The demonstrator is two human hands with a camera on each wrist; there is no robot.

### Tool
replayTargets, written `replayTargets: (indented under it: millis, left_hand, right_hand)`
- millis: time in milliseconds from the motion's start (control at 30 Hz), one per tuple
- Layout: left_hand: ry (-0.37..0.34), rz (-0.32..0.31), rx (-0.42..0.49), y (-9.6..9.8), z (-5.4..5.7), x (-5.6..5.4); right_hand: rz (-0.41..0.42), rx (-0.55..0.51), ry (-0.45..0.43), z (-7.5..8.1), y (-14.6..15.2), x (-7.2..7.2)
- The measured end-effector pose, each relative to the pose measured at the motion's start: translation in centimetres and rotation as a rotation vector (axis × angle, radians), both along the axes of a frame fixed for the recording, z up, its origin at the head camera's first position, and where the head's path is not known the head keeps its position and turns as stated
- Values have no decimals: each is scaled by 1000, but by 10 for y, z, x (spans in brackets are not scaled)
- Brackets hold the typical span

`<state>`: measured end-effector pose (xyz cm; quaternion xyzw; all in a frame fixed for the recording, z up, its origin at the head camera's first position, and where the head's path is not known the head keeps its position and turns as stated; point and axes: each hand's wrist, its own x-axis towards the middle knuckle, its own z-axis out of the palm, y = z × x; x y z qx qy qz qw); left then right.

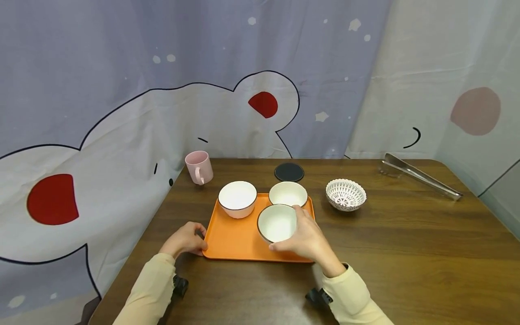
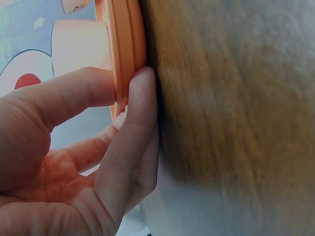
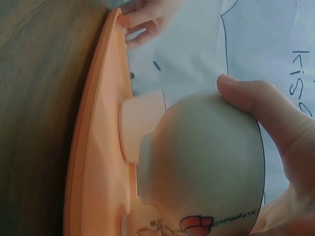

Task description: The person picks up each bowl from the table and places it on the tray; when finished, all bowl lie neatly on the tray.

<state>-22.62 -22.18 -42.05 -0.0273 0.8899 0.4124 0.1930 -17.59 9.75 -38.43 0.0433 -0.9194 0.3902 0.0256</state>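
My right hand (image 1: 306, 237) grips a pale bowl (image 1: 276, 223) by its rim, fingers at the far side and thumb at the near side. In the right wrist view this bowl's foot is raised off the orange tray (image 1: 231, 241), and a red pattern shows on its side. With thumb and fingers my left hand (image 1: 186, 240) pinches the tray's left edge near the front corner; the left wrist view shows the fingers under the rim. A white bowl (image 1: 237, 196) with a dark rim stands at the tray's back left. Another pale bowl (image 1: 287, 193) stands at its back right.
Behind the tray are a pink mug (image 1: 199, 167) at the left and a round black coaster (image 1: 289, 172). To the right stand a patterned openwork bowl (image 1: 345, 195) and metal tongs (image 1: 420, 176) on the wooden table (image 1: 406, 253). A printed curtain (image 1: 227, 45) hangs at the back.
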Motion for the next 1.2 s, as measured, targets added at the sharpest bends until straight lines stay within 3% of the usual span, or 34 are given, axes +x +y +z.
replayTargets:
  millis: [533, 867, 1200]
  left_hand:
    - [-14, -7, -36, -1, 1, -1]
    - [-6, -10, -2, 0, -1, 0]
    - [6, -23, 1, -1, -1, 1]
  right_hand:
    - [61, -76, -22, -3, -34, -2]
    - [116, -82, 1, -11, -51, -4]
    - [108, -91, -27, -18, -69, -10]
